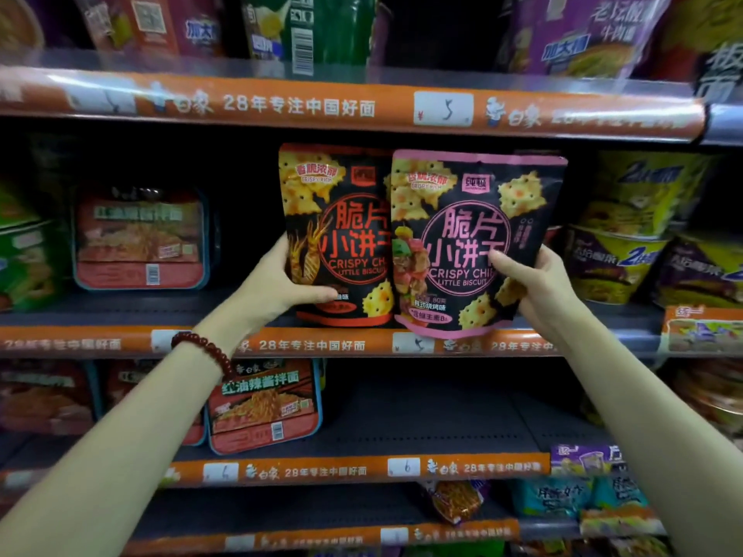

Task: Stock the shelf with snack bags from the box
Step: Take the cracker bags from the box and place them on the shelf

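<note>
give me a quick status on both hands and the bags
Left hand grips orange-trimmed black biscuit bag. Right hand grips pink-trimmed black biscuit bag. Both at middle shelf edge, nothing blocking.

Bare grey metal shelf [249,311] lies open between the red noodle tray [140,239] and the orange-trimmed black biscuit bag [333,235].

Two glossy plastic-film biscuit bags [406,239], shiny orange shelf-edge strip [321,345] — dark perforated metal shelf [422,428], polished red bead bracelet [209,349]

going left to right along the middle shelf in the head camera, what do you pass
Green packs at the edge → red noodle tray → left hand → orange-trimmed biscuit bag → pink-trimmed biscuit bag → right hand → yellow and purple noodle cups.
</note>
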